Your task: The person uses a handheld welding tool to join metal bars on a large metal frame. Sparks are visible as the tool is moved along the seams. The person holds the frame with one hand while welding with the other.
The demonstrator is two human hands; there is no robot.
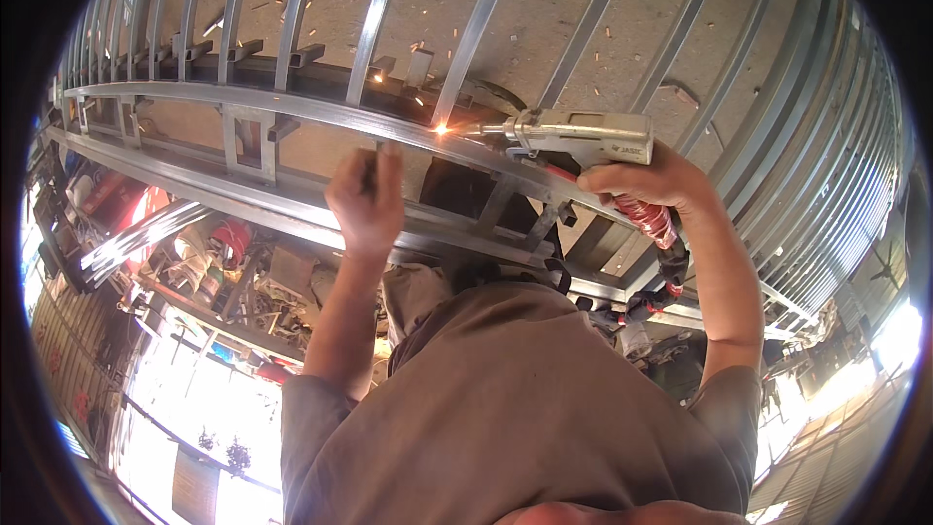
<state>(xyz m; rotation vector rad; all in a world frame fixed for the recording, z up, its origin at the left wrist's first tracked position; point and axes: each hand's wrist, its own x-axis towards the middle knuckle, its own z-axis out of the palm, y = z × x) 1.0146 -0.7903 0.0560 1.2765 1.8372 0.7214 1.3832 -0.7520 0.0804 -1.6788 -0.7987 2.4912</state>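
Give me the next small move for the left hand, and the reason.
I'd probably ease the bare left hand slightly back from the long rail: it is close to the bright glow at the tip of the welding torch in the right hand, where a metal bar meets that rail.

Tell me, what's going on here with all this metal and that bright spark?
A person is working bare-handed at a frame of metal bars. The right hand grips a pale gun-shaped tool with a red-wrapped cable below it. At its tip, a bright spark glows where a metal bar meets the long rail. The left hand is curled beside that rail; whether it holds something is hard to tell.
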